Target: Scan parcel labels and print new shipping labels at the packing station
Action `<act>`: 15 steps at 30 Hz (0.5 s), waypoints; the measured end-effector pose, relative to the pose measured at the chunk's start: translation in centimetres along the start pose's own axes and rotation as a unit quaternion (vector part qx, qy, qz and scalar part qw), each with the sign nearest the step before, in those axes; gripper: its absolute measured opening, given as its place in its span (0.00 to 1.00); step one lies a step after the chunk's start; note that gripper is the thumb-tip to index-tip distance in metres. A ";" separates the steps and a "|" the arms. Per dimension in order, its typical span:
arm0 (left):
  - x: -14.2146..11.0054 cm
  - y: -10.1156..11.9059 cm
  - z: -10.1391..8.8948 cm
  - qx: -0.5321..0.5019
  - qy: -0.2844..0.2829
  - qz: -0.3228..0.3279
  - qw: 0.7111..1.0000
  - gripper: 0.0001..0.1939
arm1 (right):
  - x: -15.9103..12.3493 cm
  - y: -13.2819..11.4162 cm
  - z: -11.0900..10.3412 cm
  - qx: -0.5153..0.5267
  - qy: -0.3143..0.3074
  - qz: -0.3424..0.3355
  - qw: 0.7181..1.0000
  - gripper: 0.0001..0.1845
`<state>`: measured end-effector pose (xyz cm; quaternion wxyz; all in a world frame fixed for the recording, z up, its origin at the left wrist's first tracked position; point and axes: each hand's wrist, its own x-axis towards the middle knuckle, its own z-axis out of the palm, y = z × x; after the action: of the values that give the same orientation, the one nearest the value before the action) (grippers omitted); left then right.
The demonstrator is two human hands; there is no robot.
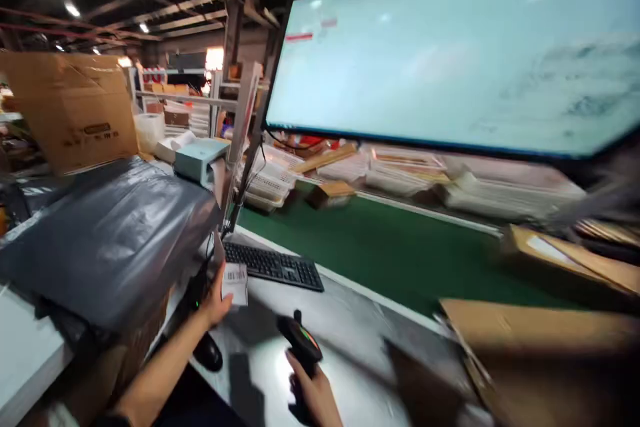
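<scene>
My left hand (214,303) reaches forward over the grey worktop and pinches a small white label with a barcode (235,282), held just in front of a black keyboard (273,265). My right hand (313,393) is wrapped round the grip of a black handheld barcode scanner (300,340) near the bottom centre, its head raised and turned toward the label. The picture is smeared by motion.
A big monitor (450,53) hangs overhead. A stack of grey plastic mailer bags (110,233) lies at left, with a cardboard box (70,107) and a label printer (200,157) behind. A green conveyor belt (390,253) carries cardboard parcels (540,340) at right.
</scene>
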<state>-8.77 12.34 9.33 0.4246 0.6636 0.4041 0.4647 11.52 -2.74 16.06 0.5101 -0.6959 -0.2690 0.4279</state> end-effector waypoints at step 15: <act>2.4 -0.2 2.6 0.061 -0.045 0.099 0.992 0.47 | -6.4 -2.3 0.5 0.006 -0.004 -0.030 1.000 0.33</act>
<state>-5.69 14.18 9.25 0.3528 0.7452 0.3444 0.4490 8.10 -6.86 20.25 0.5261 -0.6823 -0.2893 0.4171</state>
